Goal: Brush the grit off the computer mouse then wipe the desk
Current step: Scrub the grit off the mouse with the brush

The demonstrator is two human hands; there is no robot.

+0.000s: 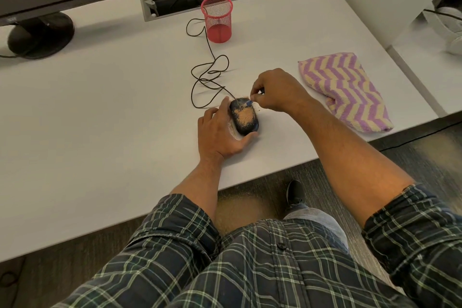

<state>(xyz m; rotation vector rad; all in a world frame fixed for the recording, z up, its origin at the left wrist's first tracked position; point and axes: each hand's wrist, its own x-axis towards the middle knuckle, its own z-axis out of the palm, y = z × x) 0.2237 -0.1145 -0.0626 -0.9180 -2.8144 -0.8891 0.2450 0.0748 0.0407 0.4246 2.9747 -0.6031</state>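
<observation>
Mouse, light, hard and smooth, lies near the front edge of the desk; left hand grasps its sides, right hand pinches a small blue brush on sandy grit.

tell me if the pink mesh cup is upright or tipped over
Upright. The pink mesh cup stands on its solid base on the desk, its open rim facing up, behind the mouse cord.
</observation>
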